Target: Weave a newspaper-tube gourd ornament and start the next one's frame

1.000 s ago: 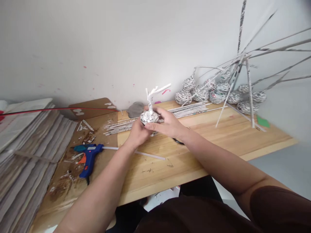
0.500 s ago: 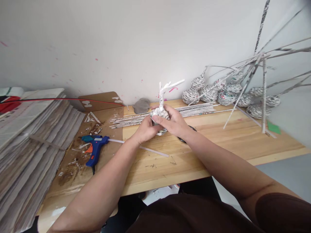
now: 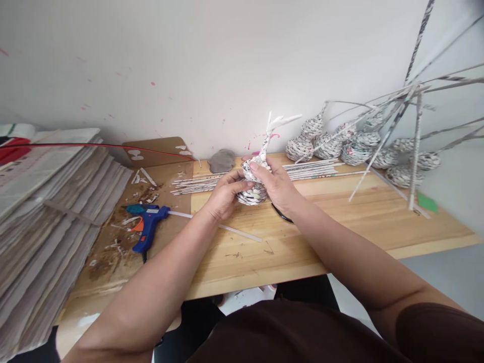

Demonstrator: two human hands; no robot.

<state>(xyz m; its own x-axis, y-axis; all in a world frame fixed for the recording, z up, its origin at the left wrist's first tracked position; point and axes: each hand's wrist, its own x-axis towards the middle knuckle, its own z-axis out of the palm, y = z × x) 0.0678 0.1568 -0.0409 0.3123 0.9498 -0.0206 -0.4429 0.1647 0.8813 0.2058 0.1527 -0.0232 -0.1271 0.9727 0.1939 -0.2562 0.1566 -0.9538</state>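
Between my hands is a woven paper gourd, made of rolled newspaper, with a round lower body, a smaller upper bulb and a twisted white stem that ends in splayed tips. My left hand grips the lower body from the left, its thumb lying across the narrow waist. Around the upper bulb closes my right hand, thumb in front and fingers behind. The far side of the gourd and several fingertips are hidden. Beneath my right wrist a black loop, perhaps a scissors handle, shows in part.
A blue glue gun with a clear glue stick rests on stained cardboard at left, beside a tied newspaper stack. Rolled paper sticks lie behind my hands. Several woven gourds with long protruding sticks crowd the back right. A grey lump touches the wall.
The gourd has tilted, its stem swinging right and its lower body coming further into view. My right hand has shifted up to the upper bulb; my left still holds the lower part.
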